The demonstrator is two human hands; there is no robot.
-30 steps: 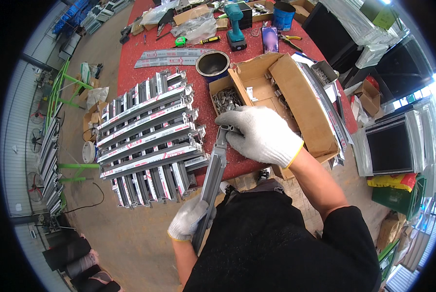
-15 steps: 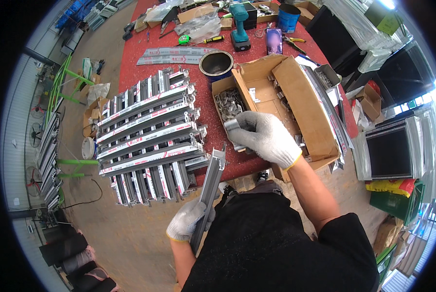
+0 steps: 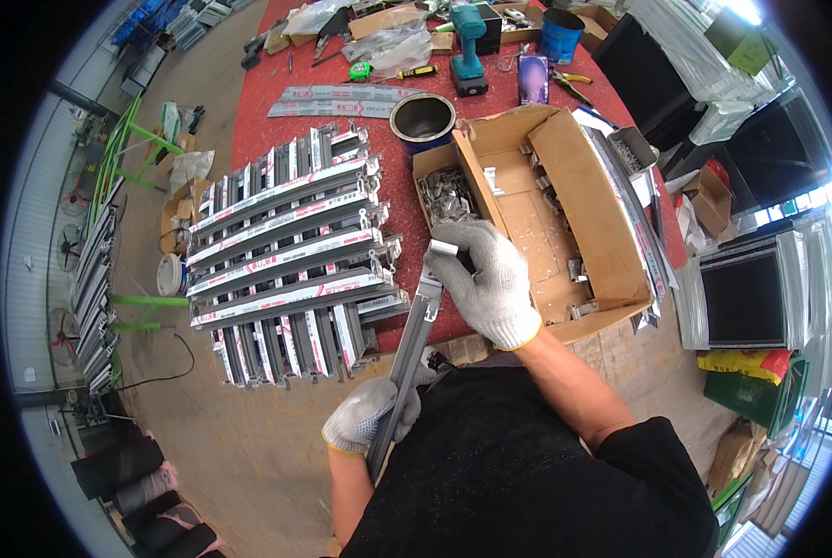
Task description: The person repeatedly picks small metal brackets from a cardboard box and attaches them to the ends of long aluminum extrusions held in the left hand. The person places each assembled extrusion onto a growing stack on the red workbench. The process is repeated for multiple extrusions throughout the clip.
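My left hand [image 3: 369, 416], in a white knit glove, is closed around a grey metal profile [image 3: 409, 356] that slants up toward the table edge. My right hand [image 3: 487, 283], gloved alike, pinches a small silver metal bracket [image 3: 442, 248] between thumb and fingers. The bracket is at the profile's upper end; whether they touch I cannot tell. Just beyond the right hand stands a small cardboard box [image 3: 419, 170] of loose metal pieces. To the left, a crosswise stack of grey profiles [image 3: 281, 249] with printed film strips lies on the red table [image 3: 249, 124].
A larger open cardboard box [image 3: 611, 219] stands at the right, with a dark round pot [image 3: 422, 121] behind the small box. Farther back are a teal cordless drill [image 3: 469, 51], a green tape measure [image 3: 359, 71], pliers [image 3: 572, 84] and a blue can [image 3: 561, 37].
My right hand has drawn back from the small box toward me, bringing the bracket to the profile's upper end. My left hand still grips the profile, nearly unmoved.
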